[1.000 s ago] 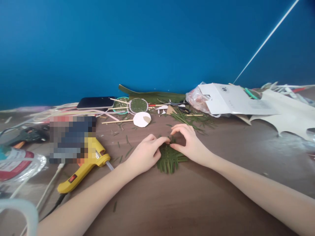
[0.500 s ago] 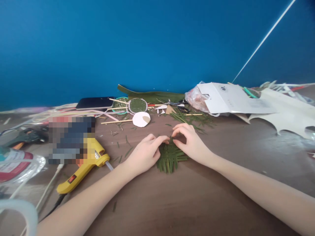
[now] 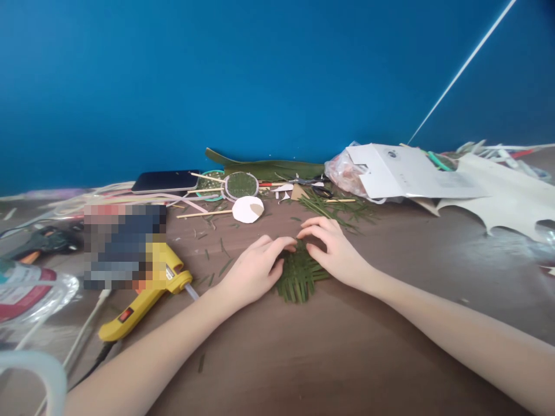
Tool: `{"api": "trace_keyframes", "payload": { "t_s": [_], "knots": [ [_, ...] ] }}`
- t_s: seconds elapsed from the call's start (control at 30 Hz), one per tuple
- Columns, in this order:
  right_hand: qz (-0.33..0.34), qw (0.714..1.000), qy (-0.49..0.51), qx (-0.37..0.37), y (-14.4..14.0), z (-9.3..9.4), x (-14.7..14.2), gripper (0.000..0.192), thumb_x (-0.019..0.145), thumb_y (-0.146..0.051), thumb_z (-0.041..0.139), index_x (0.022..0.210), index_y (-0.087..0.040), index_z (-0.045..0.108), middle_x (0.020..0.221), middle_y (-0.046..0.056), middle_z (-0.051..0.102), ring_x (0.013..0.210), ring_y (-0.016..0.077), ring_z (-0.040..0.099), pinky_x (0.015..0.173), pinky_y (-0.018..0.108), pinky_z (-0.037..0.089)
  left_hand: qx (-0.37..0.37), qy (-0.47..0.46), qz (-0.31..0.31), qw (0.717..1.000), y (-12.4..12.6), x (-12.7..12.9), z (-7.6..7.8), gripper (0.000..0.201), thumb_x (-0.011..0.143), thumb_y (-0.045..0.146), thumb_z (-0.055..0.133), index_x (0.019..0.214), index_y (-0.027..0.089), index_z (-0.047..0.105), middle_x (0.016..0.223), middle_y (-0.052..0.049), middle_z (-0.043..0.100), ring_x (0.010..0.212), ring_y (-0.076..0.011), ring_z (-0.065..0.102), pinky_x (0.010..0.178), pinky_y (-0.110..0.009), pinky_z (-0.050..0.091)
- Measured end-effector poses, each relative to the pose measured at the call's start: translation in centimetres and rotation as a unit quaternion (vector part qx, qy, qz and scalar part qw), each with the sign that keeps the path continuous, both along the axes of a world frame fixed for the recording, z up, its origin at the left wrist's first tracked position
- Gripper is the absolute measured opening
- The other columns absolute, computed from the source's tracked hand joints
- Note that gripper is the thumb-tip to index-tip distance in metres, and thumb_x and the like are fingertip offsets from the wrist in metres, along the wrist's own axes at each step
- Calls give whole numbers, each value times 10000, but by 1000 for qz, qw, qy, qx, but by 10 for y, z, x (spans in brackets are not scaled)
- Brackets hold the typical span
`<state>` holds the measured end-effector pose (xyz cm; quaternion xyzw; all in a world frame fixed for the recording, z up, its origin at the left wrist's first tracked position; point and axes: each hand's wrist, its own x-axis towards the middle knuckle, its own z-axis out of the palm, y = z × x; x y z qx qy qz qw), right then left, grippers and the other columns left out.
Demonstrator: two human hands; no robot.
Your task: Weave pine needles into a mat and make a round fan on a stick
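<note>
A small mat of woven green leaf strips (image 3: 299, 277) lies on the brown table between my hands, its loose strip ends fanned toward me. My left hand (image 3: 258, 268) is closed at the mat's upper left edge, fingers curled over it; the fingertips are partly hidden. From the right, my right hand (image 3: 332, 248) grips the top edge with bent fingers and thumb, the tips near those of the left hand. Beyond them lies a loose pile of cut leaf strips (image 3: 342, 211).
A yellow glue gun (image 3: 134, 315) lies at left, near a blurred-out patch. Behind are a phone (image 3: 165, 181), round leaf-covered fans (image 3: 241, 186), a white disc on a stick (image 3: 248, 210), scissors (image 3: 321, 191) and a long leaf (image 3: 277, 170). Cut white card (image 3: 403, 173) lies at right.
My right fingers have shifted slightly left along the mat's top edge, closer to my left fingertips. The left hand has barely moved, and the mat stays in place.
</note>
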<state>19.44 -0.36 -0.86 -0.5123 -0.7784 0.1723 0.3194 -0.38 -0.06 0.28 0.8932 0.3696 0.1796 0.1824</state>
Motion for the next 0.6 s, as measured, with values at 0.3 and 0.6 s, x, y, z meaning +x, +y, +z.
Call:
{"api": "trace_keyframes", "payload": {
  "t_s": [0.3,0.6],
  "knots": [
    [4,1000,5,11,0,-2,2,330,654,-42,418,914,-225,507,1070,68,537,1082,243,455,933,449,353,-14,-16,13,1000,0,0,-1,427,789,38,424,1176,219,433,1065,-27,603,1004,-168,521,870,-314,452],
    [8,1000,25,3,0,-2,1,275,691,-52,429,893,-228,492,1045,62,537,1066,234,455,940,439,348,-27,-10,5,1000,0,1,1,397,801,42,401,1159,210,430,1075,-30,609,1009,-172,513,876,-334,455]
  ]
}}
